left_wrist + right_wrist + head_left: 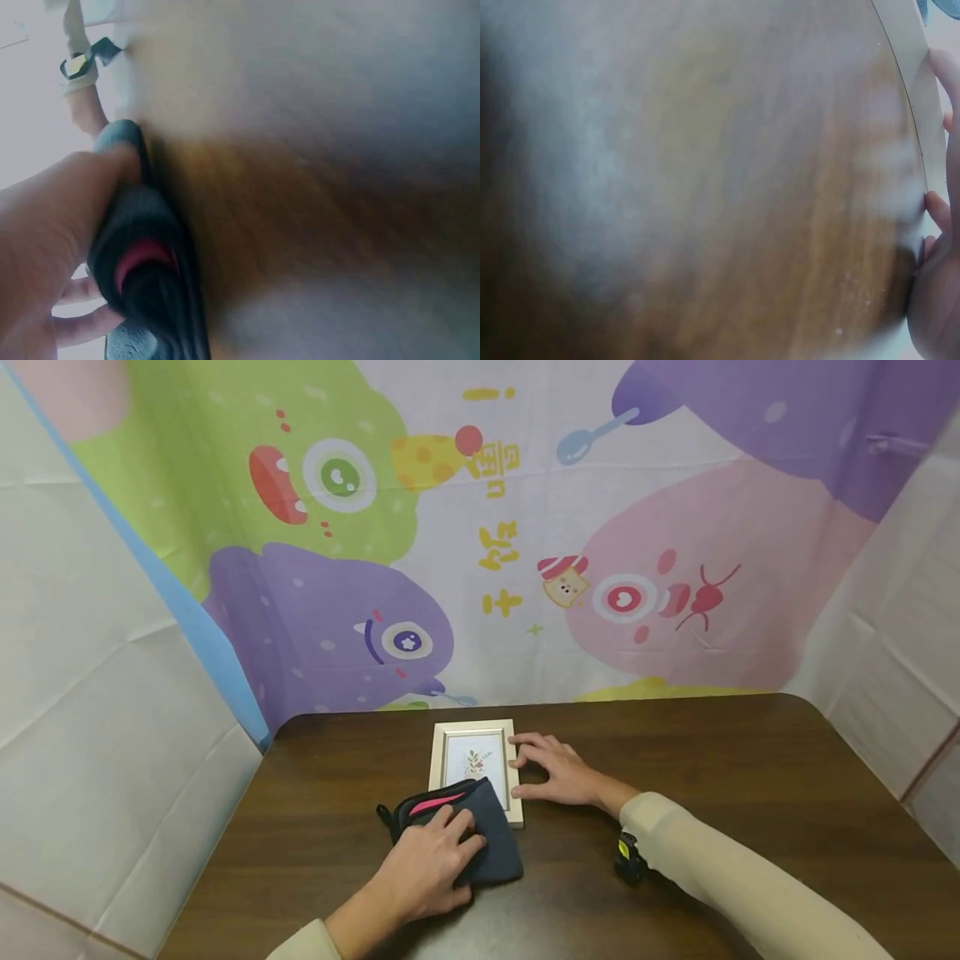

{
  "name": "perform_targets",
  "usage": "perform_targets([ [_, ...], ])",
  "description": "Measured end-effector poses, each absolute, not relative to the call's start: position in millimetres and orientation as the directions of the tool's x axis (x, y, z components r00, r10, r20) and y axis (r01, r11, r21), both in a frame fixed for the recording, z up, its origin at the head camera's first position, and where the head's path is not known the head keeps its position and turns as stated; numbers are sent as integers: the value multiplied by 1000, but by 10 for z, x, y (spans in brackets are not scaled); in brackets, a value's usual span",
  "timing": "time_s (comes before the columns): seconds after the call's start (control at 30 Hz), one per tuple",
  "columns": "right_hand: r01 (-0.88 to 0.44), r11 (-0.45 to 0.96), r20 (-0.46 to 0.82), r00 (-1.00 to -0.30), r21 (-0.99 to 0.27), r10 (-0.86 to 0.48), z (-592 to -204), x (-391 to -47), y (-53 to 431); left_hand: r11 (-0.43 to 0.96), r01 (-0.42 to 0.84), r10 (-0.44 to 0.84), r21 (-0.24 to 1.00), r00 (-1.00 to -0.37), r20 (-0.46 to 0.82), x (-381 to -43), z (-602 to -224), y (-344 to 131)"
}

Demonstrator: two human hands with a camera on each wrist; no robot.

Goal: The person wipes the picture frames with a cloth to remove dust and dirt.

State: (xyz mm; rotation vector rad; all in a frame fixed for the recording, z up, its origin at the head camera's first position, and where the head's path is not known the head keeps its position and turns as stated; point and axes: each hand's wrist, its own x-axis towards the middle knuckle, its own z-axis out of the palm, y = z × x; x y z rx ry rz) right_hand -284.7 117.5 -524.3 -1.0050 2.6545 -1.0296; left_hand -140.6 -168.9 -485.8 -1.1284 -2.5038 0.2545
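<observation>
A dark navy zip pouch (497, 847) with a pink strip showing at its opening lies tilted over the lower part of a cream picture frame (472, 727). My left hand (427, 864) grips the pouch from above, its fingers curled over the front. In the left wrist view, the pouch's folded dark edge (161, 300) and pink lining (142, 255) appear beside the palm. My right hand (558, 772) touches the frame's right side with spread fingertips. The frame holds a small floral print, and its lower left part is hidden behind the pouch.
The brown wooden table (337, 777) has rounded far corners. Behind it hangs a cloth printed with cartoon monsters (337, 635), and pale panels (885, 693) close in both sides. A black wrist device (628, 858) sits by my right sleeve.
</observation>
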Motion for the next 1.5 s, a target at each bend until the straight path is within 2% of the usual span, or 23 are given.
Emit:
perform_targets([
  [0.1, -546, 548, 122, -770, -634, -626, -5250, -2852, 1174, 659, 671, 749, -340, -549, 370, -1443, -4833, -1702],
  [0.23, -548, 545, 119, -766, -634, -631, -5244, -2847, 1170, 669, 666, 707, -329, -434, 559, -1534, -4775, -1726],
  [0.33, -548, 546, 119, -767, -634, -631, -5236, -2843, 1170, 667, 672, 685, -321, -384, 619, -1608, -4752, -1728],
  [0.4, -548, 548, 120, -768, -632, -630, -5235, -2843, 1171, 658, 680, 703, -323, -401, 587, -1649, -4773, -1723],
  [0.57, -549, 545, 113, -763, -633, -636, -5244, -2843, 1172, 631, 725, 767, -275, -530, 362, -1682, -4893, -1691],
  [0.67, -549, 544, 112, -762, -635, -637, -5240, -2838, 1177, 624, 740, 778, -251, -559, 288, -1696, -4906, -1674],
  [0.83, -554, 552, 119, -765, -624, -633, -5242, -2842, 1187, 609, 749, 791, -262, -550, 268, -1728, -4871, -1693],
  [1.03, -556, 560, 121, -767, -614, -630, -5265, -2860, 1179, 623, 726, 779, -290, -545, 309, -1733, -4895, -1803],
  [1.5, -554, 555, 118, -766, -620, -632, -5278, -2871, 1167, 698, 679, 712, -226, -627, 316, -1812, -4881, -1933],
])
